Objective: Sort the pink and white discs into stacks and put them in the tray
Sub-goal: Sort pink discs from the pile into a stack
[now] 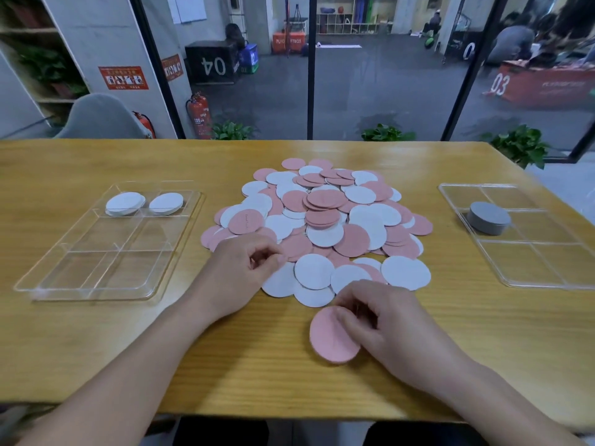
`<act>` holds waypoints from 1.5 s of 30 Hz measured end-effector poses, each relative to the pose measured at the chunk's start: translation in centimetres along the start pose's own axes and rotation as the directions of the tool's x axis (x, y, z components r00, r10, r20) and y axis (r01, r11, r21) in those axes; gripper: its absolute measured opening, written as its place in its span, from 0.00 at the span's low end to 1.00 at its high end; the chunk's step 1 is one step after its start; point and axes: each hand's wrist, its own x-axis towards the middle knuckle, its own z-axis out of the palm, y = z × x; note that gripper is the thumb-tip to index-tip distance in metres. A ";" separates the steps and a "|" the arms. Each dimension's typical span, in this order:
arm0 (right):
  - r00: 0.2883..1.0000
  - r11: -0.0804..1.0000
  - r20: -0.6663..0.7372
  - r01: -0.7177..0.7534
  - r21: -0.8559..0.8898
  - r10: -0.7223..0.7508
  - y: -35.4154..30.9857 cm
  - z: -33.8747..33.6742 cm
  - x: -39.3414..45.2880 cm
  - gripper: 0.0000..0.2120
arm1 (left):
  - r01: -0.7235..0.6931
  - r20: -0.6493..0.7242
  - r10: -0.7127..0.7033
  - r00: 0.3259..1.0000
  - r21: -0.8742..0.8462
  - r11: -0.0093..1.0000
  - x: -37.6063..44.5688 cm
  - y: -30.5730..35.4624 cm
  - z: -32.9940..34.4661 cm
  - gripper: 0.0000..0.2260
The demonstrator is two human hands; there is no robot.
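**Pink set drawn clear of the pile while the left hand picks at its edge**

The right hand (380,320) has a closed grip on a pink stack (333,338), fingers and thumb pinching its upper right rim; it lies on the desk (96,349) at 6 o'clock of the pile (322,220), just clear of the nearest white discs, probably so that sorted pinks stay apart from the unsorted; how many discs it holds cannot be told from above.

The left hand (248,268) sits at the pile's 7 o'clock edge, fingers curled with the tips pinched together over the discs; whether a disc is actually caught between them I cannot tell; the pose suits lifting one thin disc off its neighbours.

The pile is a loose mix of pink and white, so most of the sorting looks undone.

At 9 o'clock the left tray (38,286) holds two white stacks (125,203) side by side in its far compartments, the nearer ones bare; that suggests white goes there, filled from the back forward.

At 3 o'clock the right tray (515,281) carries a grey puck (489,217) in a middle compartment; its purpose is unclear; the pinks may belong here.
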 end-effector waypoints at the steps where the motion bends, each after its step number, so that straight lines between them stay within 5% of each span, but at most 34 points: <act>1: 0.999 0.996 -0.020 0.034 -0.077 -0.036 0.0 0.1 0.0 0.03 | 0.006 -0.013 -0.006 1.000 0.012 1.000 -0.2 0.0 -0.1 0.05; 6: 0.991 0.998 -0.130 0.007 -0.061 -0.015 0.0 -0.3 0.4 0.08 | 0.089 -0.119 -0.066 0.991 0.197 0.976 0.3 -1.1 -1.4 0.05; 11: 0.986 0.997 -0.165 -0.039 -0.072 0.027 0.8 -0.8 4.5 0.07 | 0.156 0.044 -0.192 0.980 0.421 0.893 1.1 -1.7 -2.5 0.28; 16: 0.994 0.991 -0.106 0.005 -0.133 -0.019 1.0 -0.1 9.7 0.06 | 0.051 0.144 -0.138 0.980 0.488 0.871 2.6 -1.0 -1.7 0.24; 21: 0.998 0.953 -0.054 0.007 -0.304 -0.025 0.1 1.6 13.3 0.24 | -0.011 0.224 -0.091 0.970 0.416 0.910 5.7 -1.3 -1.3 0.19; 27: 0.993 0.879 -0.117 -0.081 -0.470 0.028 -0.5 3.9 15.0 0.39 | 0.058 -0.056 -0.047 0.997 0.219 0.974 8.7 -2.3 -1.5 0.10; 33: 0.993 0.946 -0.040 -0.115 -0.303 0.108 0.1 3.5 15.0 0.29 | 0.099 -0.001 -0.106 0.994 0.379 0.920 9.6 -3.1 0.8 0.23; 40: 0.970 0.970 -0.028 -0.239 0.055 0.240 1.1 0.7 14.2 0.13 | 0.128 -0.057 -0.122 0.991 0.108 0.986 9.5 -2.5 0.2 0.22; 45: 0.963 0.945 -0.065 -0.243 0.217 0.262 2.6 -1.2 13.4 0.05 | 0.094 -0.179 -0.105 0.978 -0.069 0.993 9.0 -2.4 -0.3 0.10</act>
